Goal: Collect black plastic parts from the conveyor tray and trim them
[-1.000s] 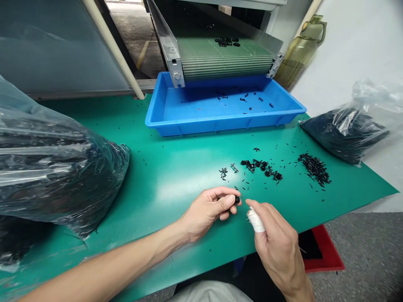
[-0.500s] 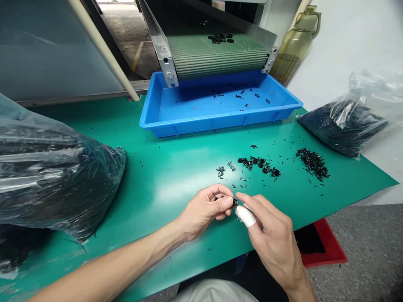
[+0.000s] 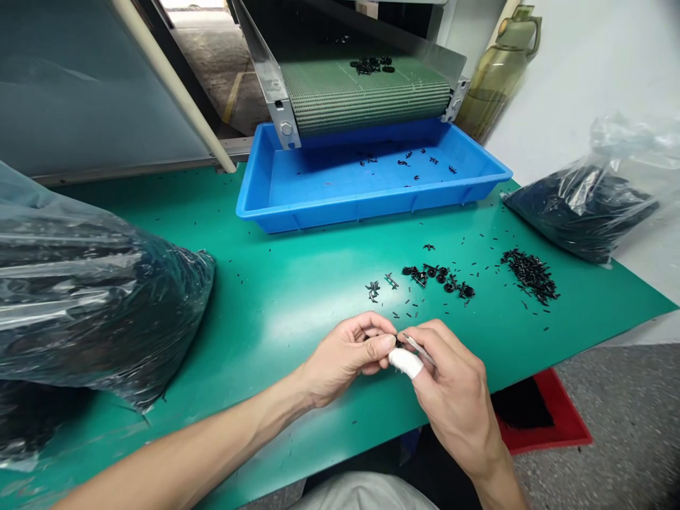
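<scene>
Held a small black part [image 3: 399, 342] at the fingertips of the left hand [image 3: 348, 354], above the near side of the green bench [image 3: 297, 283], with only a dark edge left visible. Compared with a second ago, brought the right hand [image 3: 451, 372] across an open gap until touching or just beside the left fingertips. Brought into view also a slim pale tool [image 3: 422, 350], not visible then and too small to identify. Suggested thereby, as a judgement, a passage from holding the part in one hand to working on it with both.

Pressed the left thumb against the bent forefinger, fingers closed on the part, with the others curled beneath and the forearm slanting in from lower left. Bent the right forefinger along the tool, above a thumb bound in white wrapping [image 3: 406, 363], with these fingers closed to about the tool's thickness and the wrist angled in from lower right.

Strewn beyond the hands: loose black pieces [image 3: 442, 273]. Heaped farther right: short black slivers [image 3: 531, 278]. Set behind: a blue tray [image 3: 372, 212], beneath the end of a green conveyor belt [image 3: 366, 106]. Placed at either side: a large left bag [image 3: 95, 304] and a smaller right bag [image 3: 563, 205], both filled with dark contents.
</scene>
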`<action>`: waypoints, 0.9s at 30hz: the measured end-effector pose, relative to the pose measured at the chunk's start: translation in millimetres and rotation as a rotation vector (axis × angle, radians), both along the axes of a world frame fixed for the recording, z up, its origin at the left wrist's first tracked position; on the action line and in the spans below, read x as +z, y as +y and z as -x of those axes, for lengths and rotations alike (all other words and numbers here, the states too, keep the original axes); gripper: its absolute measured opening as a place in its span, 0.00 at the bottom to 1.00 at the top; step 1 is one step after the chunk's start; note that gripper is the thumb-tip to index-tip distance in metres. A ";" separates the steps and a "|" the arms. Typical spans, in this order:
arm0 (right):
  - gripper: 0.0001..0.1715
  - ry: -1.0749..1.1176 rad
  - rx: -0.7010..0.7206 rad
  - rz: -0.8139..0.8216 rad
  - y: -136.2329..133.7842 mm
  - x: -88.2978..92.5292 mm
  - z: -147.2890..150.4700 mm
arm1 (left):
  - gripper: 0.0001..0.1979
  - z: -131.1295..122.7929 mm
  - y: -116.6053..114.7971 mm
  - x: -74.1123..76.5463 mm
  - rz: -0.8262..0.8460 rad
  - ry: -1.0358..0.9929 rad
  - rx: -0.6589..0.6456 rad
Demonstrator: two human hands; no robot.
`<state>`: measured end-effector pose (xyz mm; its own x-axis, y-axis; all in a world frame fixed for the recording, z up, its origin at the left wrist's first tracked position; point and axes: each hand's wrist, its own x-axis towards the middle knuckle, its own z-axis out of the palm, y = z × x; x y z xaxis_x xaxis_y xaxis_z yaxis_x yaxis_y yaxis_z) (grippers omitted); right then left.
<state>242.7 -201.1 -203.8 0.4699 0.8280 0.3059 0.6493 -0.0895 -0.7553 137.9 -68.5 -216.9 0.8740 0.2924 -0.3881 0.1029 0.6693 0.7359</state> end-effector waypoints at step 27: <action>0.20 -0.631 0.068 0.236 -11.6 7.7 -9.5 | 0.15 0.7 -3.4 -1.1 -0.128 0.046 -0.002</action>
<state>252.1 -212.7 -196.2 0.2047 0.9278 0.3119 0.9695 -0.1483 -0.1950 137.2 -71.9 -217.9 0.8565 0.3407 -0.3878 0.1399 0.5699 0.8097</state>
